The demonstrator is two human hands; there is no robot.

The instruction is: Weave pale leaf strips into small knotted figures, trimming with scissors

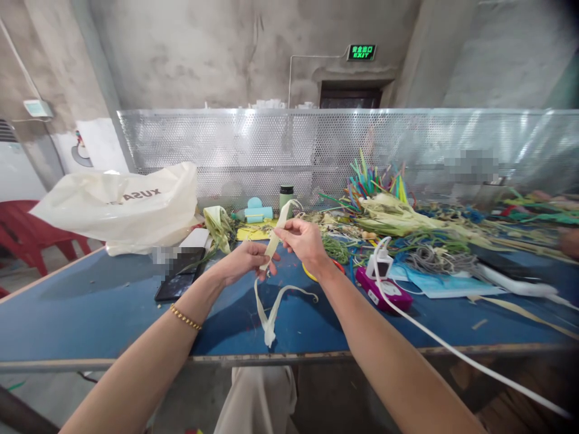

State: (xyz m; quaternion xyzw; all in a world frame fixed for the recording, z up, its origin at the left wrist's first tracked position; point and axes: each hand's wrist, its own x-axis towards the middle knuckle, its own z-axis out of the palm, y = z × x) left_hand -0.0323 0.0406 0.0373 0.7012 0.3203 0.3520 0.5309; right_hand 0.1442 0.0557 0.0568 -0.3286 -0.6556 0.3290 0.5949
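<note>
A pale, flat strip of what looks like dried husk [272, 246] is stretched between my two hands above the blue table. My left hand [246, 260] pinches its lower part. Higher up, my right hand [302, 241] has thumb and fingers closed on the same strip, whose curled end rises past the fingertips. Below my left hand, another pale strip [270, 328] bends in a V shape over the tabletop; whether it joins the held piece I cannot tell.
Left lie a dark tablet [181, 274] and a large white plastic bag [122, 205]. Behind my hands stands a green bottle [286, 196]. To the right are a husk bundle [393, 214], a purple power socket [384, 292] with a white cable, and a blue mask [452, 284]. A perforated metal screen [253, 138] borders the table.
</note>
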